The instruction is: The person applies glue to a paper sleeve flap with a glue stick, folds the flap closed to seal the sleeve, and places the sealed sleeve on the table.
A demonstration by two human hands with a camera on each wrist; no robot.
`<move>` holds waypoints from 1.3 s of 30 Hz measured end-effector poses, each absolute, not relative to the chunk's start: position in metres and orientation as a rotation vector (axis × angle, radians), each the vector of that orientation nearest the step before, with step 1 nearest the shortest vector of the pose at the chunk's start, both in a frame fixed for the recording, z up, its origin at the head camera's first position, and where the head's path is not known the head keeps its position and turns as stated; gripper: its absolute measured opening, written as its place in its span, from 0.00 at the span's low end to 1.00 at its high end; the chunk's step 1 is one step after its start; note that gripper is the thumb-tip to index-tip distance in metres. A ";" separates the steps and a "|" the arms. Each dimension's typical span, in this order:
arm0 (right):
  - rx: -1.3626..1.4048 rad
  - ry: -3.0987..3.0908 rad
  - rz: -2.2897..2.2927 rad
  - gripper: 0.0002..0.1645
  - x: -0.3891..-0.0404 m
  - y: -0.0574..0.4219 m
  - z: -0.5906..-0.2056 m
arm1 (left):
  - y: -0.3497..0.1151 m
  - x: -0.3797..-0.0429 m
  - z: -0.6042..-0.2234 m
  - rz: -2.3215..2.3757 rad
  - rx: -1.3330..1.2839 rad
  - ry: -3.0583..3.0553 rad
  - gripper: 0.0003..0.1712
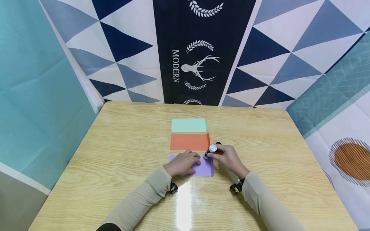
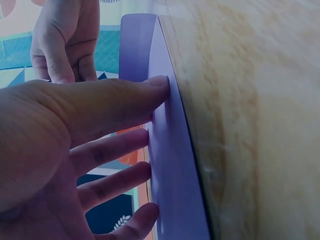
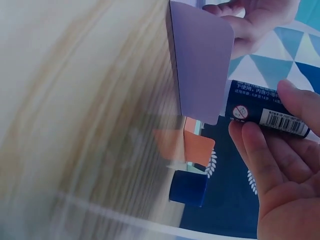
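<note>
A purple envelope (image 1: 206, 169) lies on the table with its flap (image 3: 202, 62) lifted at the right end. My left hand (image 1: 184, 163) rests on it, and in the left wrist view the thumb and fingertips (image 2: 159, 86) press its surface. Between thumb and fingers, my right hand (image 1: 229, 159) grips a dark glue stick (image 3: 267, 111) with a barcode label. The glue stick is tilted, its white base up and its lower end right at the envelope beside the flap. A dark cap (image 3: 187, 188) stands on the table beyond the right hand.
An orange envelope (image 1: 188, 141) and a mint green envelope (image 1: 189, 125) lie in a row behind the purple one, their flaps at the right. The wooden table (image 1: 121, 138) meets a patterned cloth (image 1: 130, 64) at its back edge.
</note>
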State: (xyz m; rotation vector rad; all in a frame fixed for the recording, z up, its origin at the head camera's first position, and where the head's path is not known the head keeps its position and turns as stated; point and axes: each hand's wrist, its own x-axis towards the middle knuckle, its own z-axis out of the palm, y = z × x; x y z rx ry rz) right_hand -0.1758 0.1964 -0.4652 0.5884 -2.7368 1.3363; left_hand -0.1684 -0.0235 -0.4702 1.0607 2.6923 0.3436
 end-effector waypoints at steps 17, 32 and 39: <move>0.700 -2.697 1.352 0.14 -0.166 0.195 -0.464 | -0.023 -0.168 -0.472 0.364 1.023 2.681 0.22; 0.903 -2.783 1.281 0.13 -0.143 0.203 -0.458 | -0.022 -0.168 -0.469 0.338 1.038 2.683 0.22; 0.989 -2.828 1.268 0.13 -0.135 0.209 -0.453 | -0.022 -0.168 -0.469 0.341 1.022 2.681 0.23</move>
